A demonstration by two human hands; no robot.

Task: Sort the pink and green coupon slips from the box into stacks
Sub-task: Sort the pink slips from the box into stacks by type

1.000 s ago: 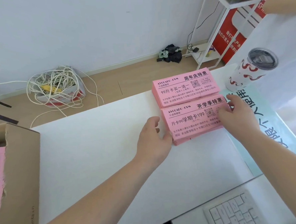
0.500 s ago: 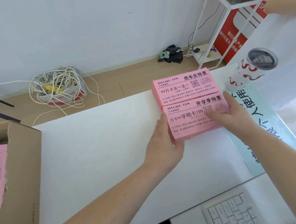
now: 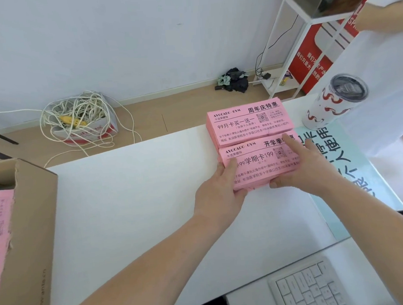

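Head view: left hand (image 3: 218, 191) and right hand (image 3: 310, 169) are clasping the near stack (image 3: 260, 166) by its ends. Its long axis is running left-right, apparently butting the far stack (image 3: 246, 126) — box (image 3: 27, 222) lying leftward.

The left edge cuts off the box (image 3: 31, 233), the bottom edge the keyboard (image 3: 308, 287).

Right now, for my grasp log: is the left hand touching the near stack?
Touching. Head view: the left hand lays its thumb on top of the near stack, at its left end.
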